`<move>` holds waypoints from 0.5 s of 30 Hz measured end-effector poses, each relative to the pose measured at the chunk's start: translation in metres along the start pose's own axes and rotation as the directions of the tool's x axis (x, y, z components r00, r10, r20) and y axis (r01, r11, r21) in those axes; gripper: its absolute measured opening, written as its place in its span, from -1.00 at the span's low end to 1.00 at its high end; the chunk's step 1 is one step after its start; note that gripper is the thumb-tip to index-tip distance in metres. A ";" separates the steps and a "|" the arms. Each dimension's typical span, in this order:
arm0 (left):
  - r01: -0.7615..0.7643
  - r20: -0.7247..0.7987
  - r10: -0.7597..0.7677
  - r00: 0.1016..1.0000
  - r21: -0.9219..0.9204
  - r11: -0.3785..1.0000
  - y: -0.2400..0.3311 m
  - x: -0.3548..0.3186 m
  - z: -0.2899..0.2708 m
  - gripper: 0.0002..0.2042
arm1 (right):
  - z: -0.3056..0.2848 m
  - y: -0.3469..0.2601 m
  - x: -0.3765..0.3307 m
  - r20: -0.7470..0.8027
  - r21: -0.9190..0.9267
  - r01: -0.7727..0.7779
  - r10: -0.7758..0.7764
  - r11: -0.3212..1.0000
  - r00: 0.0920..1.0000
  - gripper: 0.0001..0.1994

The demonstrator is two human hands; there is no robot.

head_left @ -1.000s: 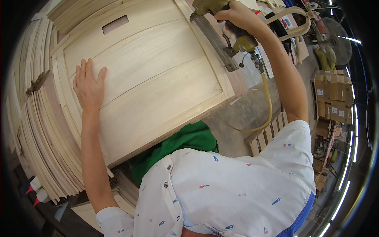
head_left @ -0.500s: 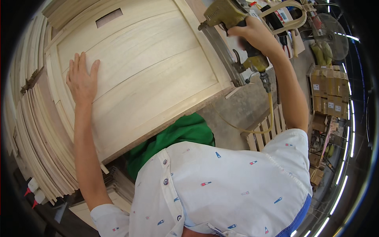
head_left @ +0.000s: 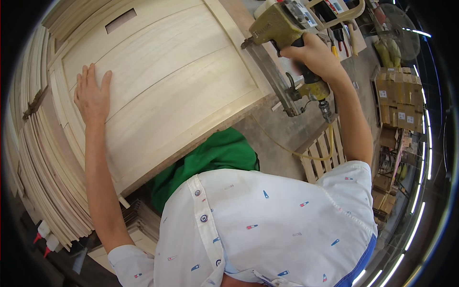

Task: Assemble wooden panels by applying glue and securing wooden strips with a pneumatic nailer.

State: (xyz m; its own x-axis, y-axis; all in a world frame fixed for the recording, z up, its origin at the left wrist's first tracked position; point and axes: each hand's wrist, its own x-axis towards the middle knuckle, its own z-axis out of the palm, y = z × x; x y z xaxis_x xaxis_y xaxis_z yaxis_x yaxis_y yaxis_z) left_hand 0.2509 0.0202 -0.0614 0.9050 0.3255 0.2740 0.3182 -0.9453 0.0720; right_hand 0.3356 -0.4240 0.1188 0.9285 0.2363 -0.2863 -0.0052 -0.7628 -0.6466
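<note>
A pale wooden framed panel [head_left: 177, 91] with a rectangular cutout lies flat in front of me. My left hand [head_left: 94, 98] rests palm down on its left part, fingers stretched out and holding nothing. Beyond the panel's right edge, my right hand [head_left: 318, 57] is closed round the black grip of an olive-yellow pneumatic nailer [head_left: 275, 24]. The nailer's long metal magazine slants down beside that edge; whether its nose touches anything, I cannot tell. A yellow air hose [head_left: 331, 141] hangs in a loop from its rear fitting.
Stacked wooden strips [head_left: 50, 177] line the left side. Green cloth [head_left: 210, 158] lies between the panel and my body. At right are a slatted wooden pallet [head_left: 322, 150], taped cardboard boxes [head_left: 401, 98] and a fan [head_left: 399, 33]. Hand tools [head_left: 339, 38] lie at the upper right.
The nailer in my right hand has shifted right and toward me, away from the panel's right edge. My left hand stays flat on the panel, while the view has shifted slightly.
</note>
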 end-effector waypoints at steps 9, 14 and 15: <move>-0.029 -0.024 0.029 0.999 -0.008 1.000 -0.005 0.000 0.004 -0.33 | -0.004 0.013 -0.031 0.046 -0.006 -0.039 0.039 0.999 0.998 -0.76; -0.020 -0.010 0.020 1.000 -0.004 1.000 -0.002 0.002 0.001 -0.34 | 0.001 0.010 -0.044 -0.013 -0.044 -0.109 0.109 0.993 0.994 -0.71; -0.015 -0.008 0.015 1.000 -0.022 1.000 -0.003 0.002 0.000 -0.35 | 0.000 0.011 -0.046 -0.013 -0.038 -0.113 0.113 0.993 0.994 -0.71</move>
State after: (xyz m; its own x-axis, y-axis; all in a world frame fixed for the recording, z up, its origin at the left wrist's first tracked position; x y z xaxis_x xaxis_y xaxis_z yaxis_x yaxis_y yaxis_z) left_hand 0.2515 0.0240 -0.0612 0.9073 0.3115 0.2824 0.2986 -0.9503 0.0887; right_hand 0.2924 -0.4431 0.1254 0.9270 0.1407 -0.3478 -0.0963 -0.8067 -0.5830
